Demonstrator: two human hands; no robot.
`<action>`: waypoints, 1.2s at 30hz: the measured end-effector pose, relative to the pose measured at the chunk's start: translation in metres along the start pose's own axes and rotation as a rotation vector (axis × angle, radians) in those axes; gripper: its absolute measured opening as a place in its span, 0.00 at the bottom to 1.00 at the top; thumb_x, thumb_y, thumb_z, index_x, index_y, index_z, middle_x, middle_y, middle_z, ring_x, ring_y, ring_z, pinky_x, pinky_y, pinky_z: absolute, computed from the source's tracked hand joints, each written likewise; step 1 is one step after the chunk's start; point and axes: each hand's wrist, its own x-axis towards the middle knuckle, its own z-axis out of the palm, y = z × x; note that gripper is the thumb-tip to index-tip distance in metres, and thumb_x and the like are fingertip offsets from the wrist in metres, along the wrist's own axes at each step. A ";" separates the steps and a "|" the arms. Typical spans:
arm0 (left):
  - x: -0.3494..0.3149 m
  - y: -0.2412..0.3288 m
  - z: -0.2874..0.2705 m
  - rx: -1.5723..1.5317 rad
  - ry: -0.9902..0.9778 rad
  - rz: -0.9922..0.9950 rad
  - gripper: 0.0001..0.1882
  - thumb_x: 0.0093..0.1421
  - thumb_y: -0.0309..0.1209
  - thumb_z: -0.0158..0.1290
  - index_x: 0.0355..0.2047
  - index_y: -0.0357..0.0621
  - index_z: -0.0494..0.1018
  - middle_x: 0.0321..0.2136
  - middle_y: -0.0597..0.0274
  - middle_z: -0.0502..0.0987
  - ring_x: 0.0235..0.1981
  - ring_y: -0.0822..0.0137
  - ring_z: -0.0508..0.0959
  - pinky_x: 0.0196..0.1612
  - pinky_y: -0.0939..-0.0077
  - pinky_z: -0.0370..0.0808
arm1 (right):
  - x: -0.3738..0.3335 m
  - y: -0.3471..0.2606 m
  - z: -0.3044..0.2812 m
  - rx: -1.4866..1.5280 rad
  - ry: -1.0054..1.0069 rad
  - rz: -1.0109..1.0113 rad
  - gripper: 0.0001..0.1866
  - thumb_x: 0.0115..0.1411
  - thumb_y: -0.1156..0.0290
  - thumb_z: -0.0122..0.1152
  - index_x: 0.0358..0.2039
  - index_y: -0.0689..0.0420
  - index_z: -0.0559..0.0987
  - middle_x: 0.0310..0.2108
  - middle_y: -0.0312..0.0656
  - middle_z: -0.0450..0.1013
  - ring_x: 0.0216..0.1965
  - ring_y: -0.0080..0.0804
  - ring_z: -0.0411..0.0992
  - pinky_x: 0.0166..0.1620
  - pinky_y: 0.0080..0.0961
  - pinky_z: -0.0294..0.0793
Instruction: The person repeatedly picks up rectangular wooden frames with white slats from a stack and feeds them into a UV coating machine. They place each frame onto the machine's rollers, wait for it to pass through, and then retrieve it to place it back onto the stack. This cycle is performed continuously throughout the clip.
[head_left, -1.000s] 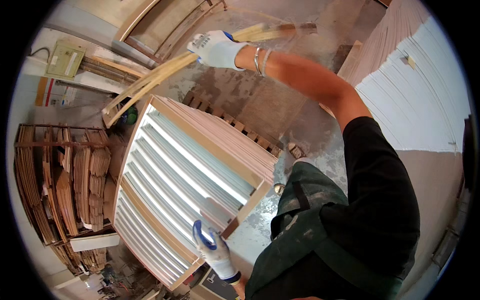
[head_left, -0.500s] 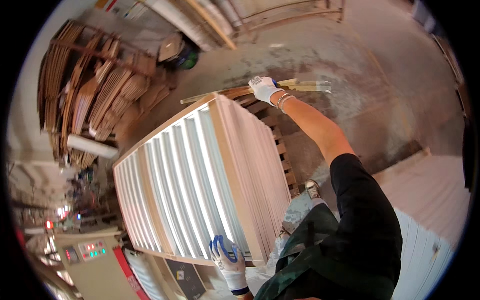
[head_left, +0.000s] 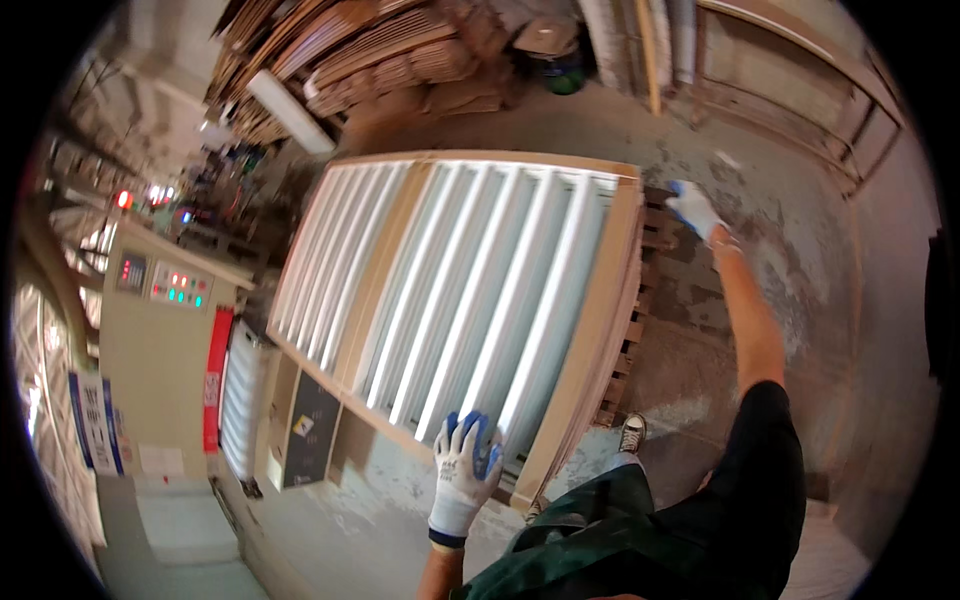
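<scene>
Here's the big louvred panel [head_left: 470, 290], a pale wooden frame with rows of white slats, lying flat on top of a tall stack of similar panels in the middle of the view. The left hand [head_left: 465, 470], in a white glove with blue fingertips, lies on the near edge of the frame, fingers spread flat and open across the slats, pinching nothing. Over at the far corner, the right hand [head_left: 695, 208], gloved the same way, reaches out at the end of a fully stretched arm; it sits right by the panel's outer corner, fingers loosely open, though whether it touches the wood I cannot tell.

The stack rests on a wooden pallet [head_left: 655, 260] whose slats peek out along the right side, on a dusty concrete floor [head_left: 780, 260]. The person's shoe [head_left: 631, 432] stands just beside the pallet's near corner.

As for storage: up at the top, racks [head_left: 350, 50] are packed with layers of wooden pieces, crammed tight. A green bin [head_left: 565, 75] sits beyond the stack, its contents not visible. On the left, a beige machine cabinet [head_left: 160, 310] shows lit red and green indicators, with another white slatted panel [head_left: 240, 400] leaning beside it.
</scene>
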 end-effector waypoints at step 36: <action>-0.179 -0.613 -0.193 -0.412 0.374 -0.359 0.19 0.68 0.33 0.56 0.57 0.40 0.74 0.54 0.47 0.77 0.56 0.47 0.76 0.59 0.59 0.72 | -0.380 -0.711 0.463 -1.107 -0.364 -0.446 0.25 0.60 0.47 0.63 0.47 0.55 0.82 0.48 0.43 0.73 0.53 0.41 0.67 0.57 0.47 0.62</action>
